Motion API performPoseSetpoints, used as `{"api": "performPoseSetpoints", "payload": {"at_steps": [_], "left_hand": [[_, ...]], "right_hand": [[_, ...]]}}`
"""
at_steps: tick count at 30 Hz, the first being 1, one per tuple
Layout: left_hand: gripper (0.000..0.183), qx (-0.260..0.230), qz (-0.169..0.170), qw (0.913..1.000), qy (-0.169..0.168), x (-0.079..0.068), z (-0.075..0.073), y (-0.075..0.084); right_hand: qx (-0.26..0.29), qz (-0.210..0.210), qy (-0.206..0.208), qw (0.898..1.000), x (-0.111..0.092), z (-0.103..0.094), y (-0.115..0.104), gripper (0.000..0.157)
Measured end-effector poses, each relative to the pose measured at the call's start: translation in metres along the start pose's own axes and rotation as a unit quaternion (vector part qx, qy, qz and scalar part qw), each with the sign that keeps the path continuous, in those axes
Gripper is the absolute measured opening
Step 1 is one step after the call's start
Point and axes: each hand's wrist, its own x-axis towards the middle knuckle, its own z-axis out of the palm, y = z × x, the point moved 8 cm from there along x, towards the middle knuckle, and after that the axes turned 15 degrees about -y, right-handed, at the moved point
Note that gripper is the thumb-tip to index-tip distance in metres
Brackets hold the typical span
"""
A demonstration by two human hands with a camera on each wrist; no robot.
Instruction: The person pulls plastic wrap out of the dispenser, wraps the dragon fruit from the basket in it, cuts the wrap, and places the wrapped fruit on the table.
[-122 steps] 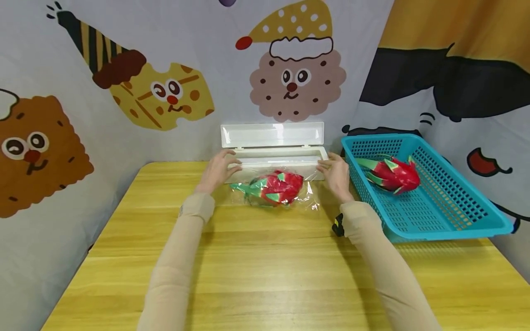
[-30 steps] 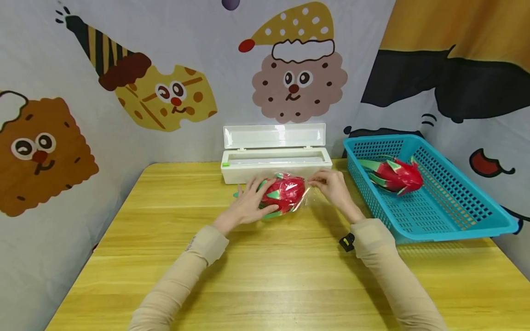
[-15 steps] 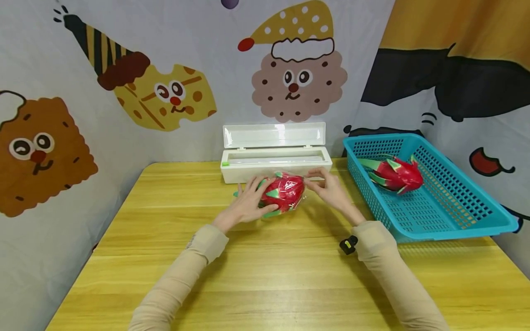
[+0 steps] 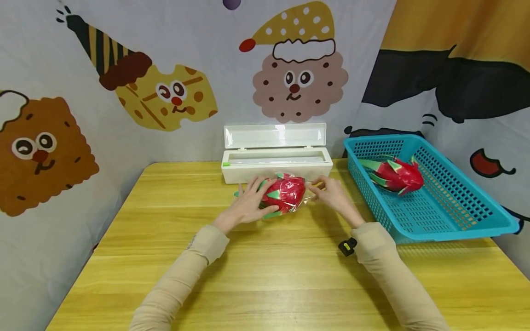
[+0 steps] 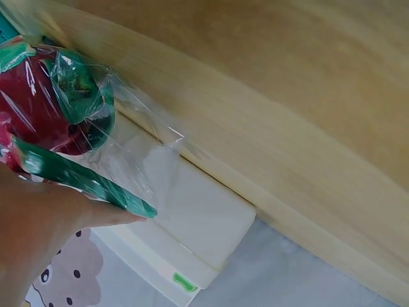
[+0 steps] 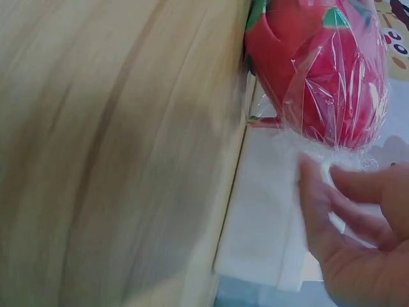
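1. A film-wrapped dragon fruit [image 4: 287, 193] lies on its side at the far middle of a wooden bench [image 4: 265, 276], its leafy end to the left and its round end to the right.
2. The left hand [image 4: 246, 204] grips it from above, fingers spanning the far side and thumb on the near side, apparently to keep it from rolling.
3. At the round end, the right hand [image 4: 333, 195] works with bent fingers beside the gathered clear film [image 6: 319, 83]; motion blur and a visible gap between thumb and forefinger mean one cannot tell whether they pinch it.
4. The opposed hands probably serve a simple purpose: one anchors the fruit while the other tends the plastic. A loose flap spreads past the leaf tips in the left wrist view.
5. Just beyond stands a white film dispenser [image 4: 248, 175], its lid [image 4: 252, 138] raised against a cartoon-print cloth [image 4: 186, 27] and a green tab [image 4: 225, 164] at its left end. It crowds the far side; whether the fruit touches it is unclear.
6. To the right, a blue plastic basket [image 4: 447, 237] holds a second dragon fruit [image 4: 399, 177] near its far left corner. The basket's near left wall stands close to the right forearm, limiting elbow room there.
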Motion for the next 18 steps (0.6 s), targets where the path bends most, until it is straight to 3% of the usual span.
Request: {"api": "performPoseSetpoints", "payload": {"at_steps": [4,6,10,14,18], "left_hand": [[0.076,-0.004,0.002,1.0,0.005,0.001,0.0,0.0],[0.075,-0.005,0.002,1.0,0.005,0.001,0.0,-0.001],[0.074,-0.008,0.001,1.0,0.001,0.003,0.002,-0.002],[0.073,-0.015,0.004,0.9999,-0.002,0.004,0.003,-0.003],[0.075,-0.032,0.012,0.9994,0.0,0.003,0.001,-0.004]], "right_hand": [[0.012,-0.041,0.076,0.996,-0.002,-0.009,-0.01,0.013],[0.022,-0.048,0.099,0.994,-0.003,-0.011,-0.013,0.015],[0.044,-0.068,0.104,0.991,-0.004,-0.007,-0.022,0.028],[-0.039,-0.086,0.086,0.992,-0.007,0.004,-0.039,0.043],[-0.163,-0.099,0.06,0.98,-0.008,0.021,-0.056,0.06]]}}
